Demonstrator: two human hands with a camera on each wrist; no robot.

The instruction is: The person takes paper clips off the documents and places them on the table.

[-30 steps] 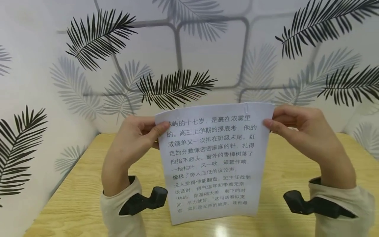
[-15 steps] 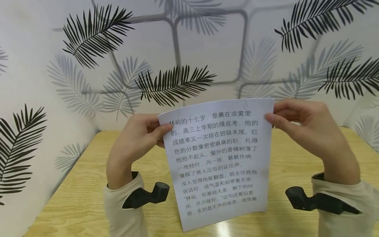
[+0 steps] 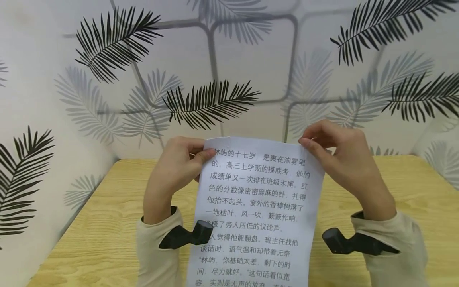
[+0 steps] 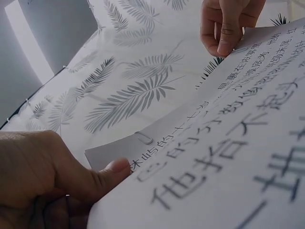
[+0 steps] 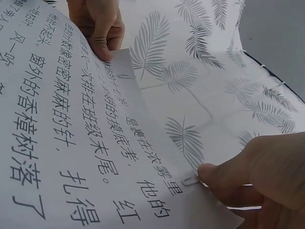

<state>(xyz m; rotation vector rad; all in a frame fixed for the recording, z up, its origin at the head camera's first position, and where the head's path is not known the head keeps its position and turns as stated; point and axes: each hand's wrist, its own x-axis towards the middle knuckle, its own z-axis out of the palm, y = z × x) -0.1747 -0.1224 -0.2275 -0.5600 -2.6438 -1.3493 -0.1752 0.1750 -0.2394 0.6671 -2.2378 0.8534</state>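
Steadying the paper (image 3: 256, 217) should help while the left hand (image 3: 179, 167) is pinching it and the right hand (image 3: 342, 157) a clip (image 5: 190, 181).

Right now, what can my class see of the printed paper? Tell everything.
The printed paper is white, with rows of dark Chinese characters facing the head camera. It is held up, curved, over the wood-grain table. The left hand pinches it near the upper left corner, the right hand near the upper right. One paper clip grips the top edge toward the left, another by the right hand. The bottom edge is out of view; sheet count is unclear.
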